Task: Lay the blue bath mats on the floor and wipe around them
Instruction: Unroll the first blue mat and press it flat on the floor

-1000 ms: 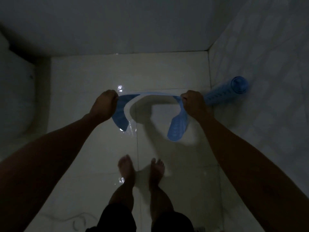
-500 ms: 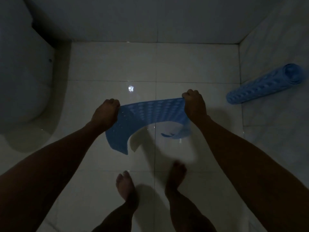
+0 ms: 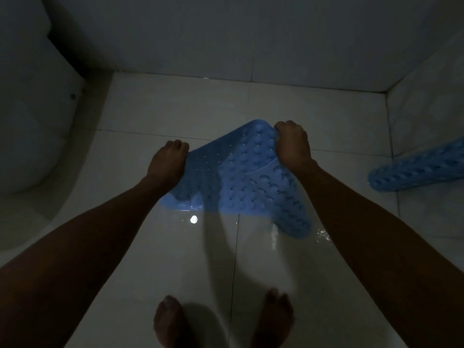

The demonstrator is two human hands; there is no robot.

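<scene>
Mat [image 3: 241,187] has dropped lower since 0.5 s ago, near edge about touching the wet floor [image 3: 175,259]. Left hand [image 3: 168,164] and right hand [image 3: 292,144] still clamp its far corners; 2nd mat [image 3: 414,169] stays rolled.

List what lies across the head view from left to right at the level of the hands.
toilet → left hand → blue bath mat held between the hands → right hand → rolled blue mat by the right wall.

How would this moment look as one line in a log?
stage: laying first mat | left hand: grips blue mat | right hand: grips mat | second mat: rolled, right
</scene>
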